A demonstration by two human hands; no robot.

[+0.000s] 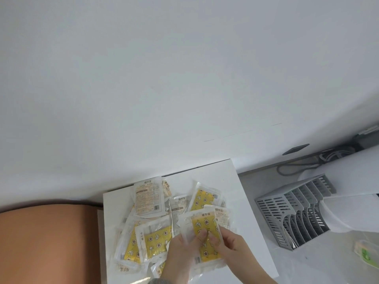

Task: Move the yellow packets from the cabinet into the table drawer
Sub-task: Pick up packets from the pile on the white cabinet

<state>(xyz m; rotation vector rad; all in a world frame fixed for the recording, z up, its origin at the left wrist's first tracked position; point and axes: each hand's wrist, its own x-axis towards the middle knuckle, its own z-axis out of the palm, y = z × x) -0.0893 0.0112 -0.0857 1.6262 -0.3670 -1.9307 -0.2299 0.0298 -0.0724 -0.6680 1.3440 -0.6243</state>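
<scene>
Several yellow packets in clear wrappers lie in a loose pile (pixel 155 240) on a white flat surface (pixel 244 201). Some show a pale printed back (pixel 148 196), others a yellow patterned face (pixel 203 198). Both my hands hold one stack of packets (pixel 202 224) at the pile's right side. My left hand (pixel 182 257) grips the stack's lower left edge with the thumb on top. My right hand (pixel 229 247) pinches its right edge, fingertips on the yellow face. No drawer or cabinet opening shows in the head view.
A grey slotted file rack (pixel 295 214) stands to the right on a white table. Dark cables (pixel 307 160) lie behind it by the wall. A brown rounded surface (pixel 45 240) fills the lower left. A small green and clear item (pixel 367 253) sits at the right edge.
</scene>
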